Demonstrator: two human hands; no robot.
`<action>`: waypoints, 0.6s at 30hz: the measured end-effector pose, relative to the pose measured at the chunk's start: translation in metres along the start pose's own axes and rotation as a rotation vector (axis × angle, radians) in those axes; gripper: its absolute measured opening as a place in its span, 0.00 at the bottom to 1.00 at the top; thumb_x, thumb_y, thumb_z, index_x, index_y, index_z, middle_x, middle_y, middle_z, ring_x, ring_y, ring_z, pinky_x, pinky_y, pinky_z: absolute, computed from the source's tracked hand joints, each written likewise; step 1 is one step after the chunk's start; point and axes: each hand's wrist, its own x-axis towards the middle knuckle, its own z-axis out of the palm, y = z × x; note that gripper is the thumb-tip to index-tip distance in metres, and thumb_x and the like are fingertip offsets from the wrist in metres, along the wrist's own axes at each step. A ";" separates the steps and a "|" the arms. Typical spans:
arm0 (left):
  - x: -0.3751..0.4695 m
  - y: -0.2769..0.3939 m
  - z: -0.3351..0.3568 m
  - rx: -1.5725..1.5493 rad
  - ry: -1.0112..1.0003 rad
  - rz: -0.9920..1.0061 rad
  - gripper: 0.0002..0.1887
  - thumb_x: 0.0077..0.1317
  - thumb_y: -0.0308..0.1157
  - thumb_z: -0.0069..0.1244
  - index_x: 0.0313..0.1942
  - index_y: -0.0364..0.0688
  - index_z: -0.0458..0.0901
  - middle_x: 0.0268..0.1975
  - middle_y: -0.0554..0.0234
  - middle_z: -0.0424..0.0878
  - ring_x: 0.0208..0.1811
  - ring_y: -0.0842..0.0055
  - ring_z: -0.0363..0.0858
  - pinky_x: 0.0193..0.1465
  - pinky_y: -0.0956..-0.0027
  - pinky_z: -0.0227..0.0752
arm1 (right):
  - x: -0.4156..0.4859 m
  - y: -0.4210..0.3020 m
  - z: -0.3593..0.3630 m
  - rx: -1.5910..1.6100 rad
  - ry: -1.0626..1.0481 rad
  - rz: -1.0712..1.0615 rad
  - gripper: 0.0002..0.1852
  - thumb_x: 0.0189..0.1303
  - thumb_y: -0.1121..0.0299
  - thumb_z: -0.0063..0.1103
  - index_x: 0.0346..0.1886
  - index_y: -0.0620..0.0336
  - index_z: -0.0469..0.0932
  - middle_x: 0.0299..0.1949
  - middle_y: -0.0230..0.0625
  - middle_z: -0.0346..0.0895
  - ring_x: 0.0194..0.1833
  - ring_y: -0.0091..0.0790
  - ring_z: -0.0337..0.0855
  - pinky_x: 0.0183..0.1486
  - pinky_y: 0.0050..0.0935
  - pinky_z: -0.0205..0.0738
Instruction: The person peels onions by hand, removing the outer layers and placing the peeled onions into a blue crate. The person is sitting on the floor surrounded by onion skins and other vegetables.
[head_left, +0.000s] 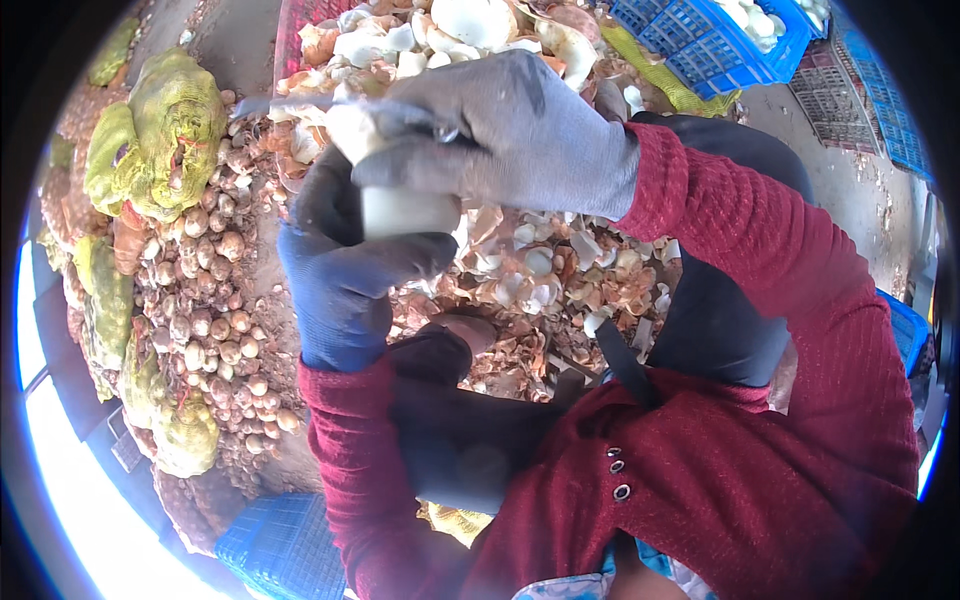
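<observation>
My left hand (337, 277), in a blue glove with a dark palm, grips a pale peeled onion (409, 214) between thumb and fingers. Over it lies my right hand (517, 127), in a grey glove, closed around a knife (285, 103). The thin blade points left and is blurred; my fingers cover most of the handle. A second white patch of onion (351, 129) shows beside the right fingertips; whether it belongs to the same onion cannot be told. Beyond my hands stands a red plastic crate (289, 45) heaped with onion skins and white onion pieces (472, 22).
Unpeeled onions (217, 330) cover the floor at left, beside yellow mesh sacks (176, 135). Onion peels (525, 277) lie between my legs. A blue crate (690, 45) with white onions stands at upper right, and another blue crate (285, 540) at lower left.
</observation>
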 end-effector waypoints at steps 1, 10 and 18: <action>-0.001 -0.002 -0.001 0.094 0.024 0.011 0.43 0.36 0.17 0.57 0.60 0.22 0.64 0.47 0.46 0.81 0.44 0.64 0.85 0.43 0.69 0.82 | 0.002 -0.003 -0.003 0.043 -0.036 0.102 0.15 0.59 0.58 0.62 0.41 0.60 0.81 0.24 0.37 0.79 0.25 0.31 0.81 0.29 0.30 0.74; 0.018 -0.015 -0.020 -0.653 -0.427 0.149 0.50 0.38 0.26 0.59 0.68 0.30 0.59 0.56 0.32 0.75 0.51 0.53 0.81 0.51 0.57 0.79 | 0.017 -0.010 -0.034 1.192 -0.108 0.929 0.17 0.66 0.65 0.57 0.54 0.62 0.74 0.25 0.29 0.76 0.18 0.21 0.73 0.18 0.20 0.70; 0.018 -0.015 -0.016 -0.540 -0.249 0.253 0.41 0.46 0.39 0.57 0.61 0.31 0.67 0.53 0.38 0.77 0.46 0.58 0.82 0.45 0.60 0.80 | 0.016 -0.024 -0.062 1.216 -0.183 0.697 0.18 0.68 0.55 0.49 0.43 0.62 0.77 0.17 0.26 0.67 0.15 0.21 0.67 0.17 0.24 0.64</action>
